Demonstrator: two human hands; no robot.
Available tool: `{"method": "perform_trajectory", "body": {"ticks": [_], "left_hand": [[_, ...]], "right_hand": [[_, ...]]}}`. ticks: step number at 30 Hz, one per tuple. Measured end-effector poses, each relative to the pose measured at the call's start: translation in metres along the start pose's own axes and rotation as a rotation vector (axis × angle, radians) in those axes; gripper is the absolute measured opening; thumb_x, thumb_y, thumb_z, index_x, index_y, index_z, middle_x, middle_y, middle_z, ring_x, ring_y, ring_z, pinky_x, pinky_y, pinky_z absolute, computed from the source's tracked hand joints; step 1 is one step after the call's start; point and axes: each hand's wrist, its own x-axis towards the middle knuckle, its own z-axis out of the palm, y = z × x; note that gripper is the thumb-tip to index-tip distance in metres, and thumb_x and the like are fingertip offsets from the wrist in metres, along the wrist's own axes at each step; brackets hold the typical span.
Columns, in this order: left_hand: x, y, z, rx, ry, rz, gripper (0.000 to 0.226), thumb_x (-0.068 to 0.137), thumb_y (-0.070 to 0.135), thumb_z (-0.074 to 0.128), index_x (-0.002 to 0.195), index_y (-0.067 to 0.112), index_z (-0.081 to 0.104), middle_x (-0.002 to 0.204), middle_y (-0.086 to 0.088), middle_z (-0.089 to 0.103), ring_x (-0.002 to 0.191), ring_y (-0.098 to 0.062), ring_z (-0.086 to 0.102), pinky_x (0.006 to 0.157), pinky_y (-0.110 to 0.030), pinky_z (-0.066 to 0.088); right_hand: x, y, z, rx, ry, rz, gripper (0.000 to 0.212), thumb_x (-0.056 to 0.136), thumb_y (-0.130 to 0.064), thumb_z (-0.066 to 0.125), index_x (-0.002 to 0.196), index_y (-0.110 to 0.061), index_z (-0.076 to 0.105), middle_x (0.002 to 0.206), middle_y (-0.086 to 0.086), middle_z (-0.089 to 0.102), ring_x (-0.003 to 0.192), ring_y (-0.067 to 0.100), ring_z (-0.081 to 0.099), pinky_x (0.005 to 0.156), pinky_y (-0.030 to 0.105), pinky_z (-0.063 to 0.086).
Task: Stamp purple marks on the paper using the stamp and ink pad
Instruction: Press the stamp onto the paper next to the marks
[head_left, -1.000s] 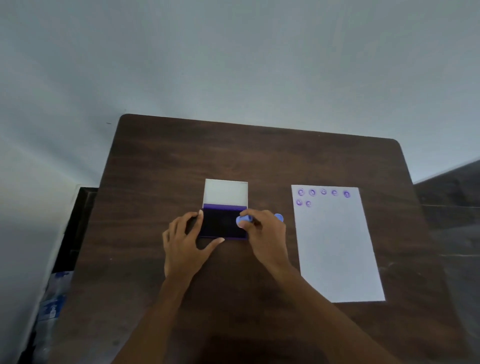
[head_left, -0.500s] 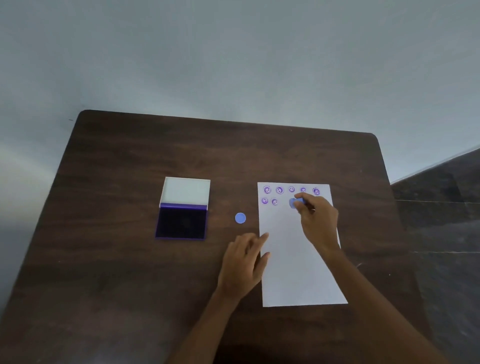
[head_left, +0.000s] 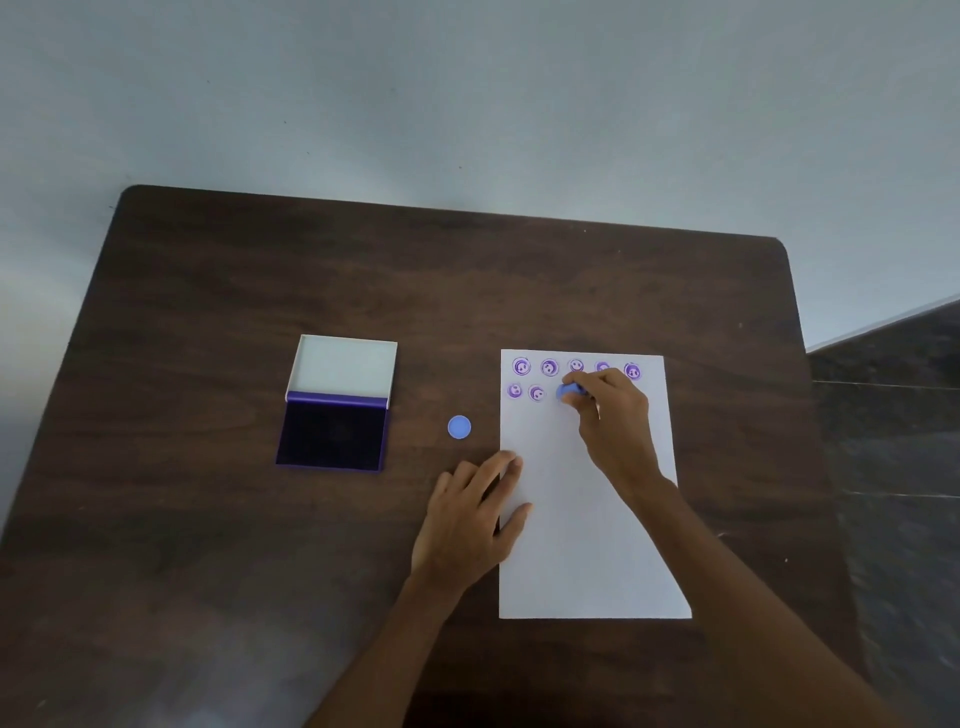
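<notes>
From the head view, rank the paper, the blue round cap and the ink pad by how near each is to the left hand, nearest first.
1. paper: under the left hand's fingertips, which rest on its left edge.
2. blue round cap: on the table just beyond the hand, slightly to its left.
3. ink pad: open, farthest off, well to the left.

The right hand (head_left: 615, 415) covers most of the blue stamp (head_left: 567, 391) and part of one purple mark (head_left: 602, 368). Both forearms are cut off by the bottom edge. The marks' design is too small to read.
</notes>
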Motion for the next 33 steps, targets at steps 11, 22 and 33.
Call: {"method": "perform_trajectory", "body": {"ticks": [11, 22, 33], "left_hand": [[0.0, -0.001, 0.002, 0.001, -0.008, -0.005, 0.047, 0.094, 0.046, 0.058, 0.128, 0.015, 0.066, 0.134, -0.002, 0.063, 0.09, -0.017, 0.062, 0.075, -0.034, 0.055], [-0.001, 0.0, 0.002, 0.002, 0.011, 0.002, 0.046, 0.092, 0.046, 0.058, 0.126, 0.016, 0.068, 0.133, -0.002, 0.065, 0.091, -0.017, 0.065, 0.077, -0.034, 0.057], [-0.003, 0.002, 0.004, 0.005, 0.036, 0.014, 0.045, 0.092, 0.046, 0.057, 0.125, 0.016, 0.068, 0.132, -0.001, 0.065, 0.091, -0.015, 0.064, 0.077, -0.031, 0.055]], "right_hand": [[0.005, 0.001, 0.003, -0.025, -0.016, -0.056, 0.015, 0.085, -0.001, 0.068, 0.099, -0.002, 0.07, 0.1, 0.013, 0.069, 0.089, 0.019, 0.062, 0.08, 0.004, 0.036], [0.002, -0.004, 0.011, -0.279, -0.063, -0.231, 0.036, 0.069, 0.01, 0.076, 0.104, 0.003, 0.068, 0.091, 0.017, 0.067, 0.082, 0.03, 0.063, 0.07, 0.035, 0.057], [0.006, 0.004, 0.009, -0.269, -0.061, -0.321, 0.033, 0.065, 0.012, 0.079, 0.095, 0.002, 0.07, 0.087, 0.016, 0.069, 0.078, 0.03, 0.063, 0.065, 0.032, 0.055]]}}
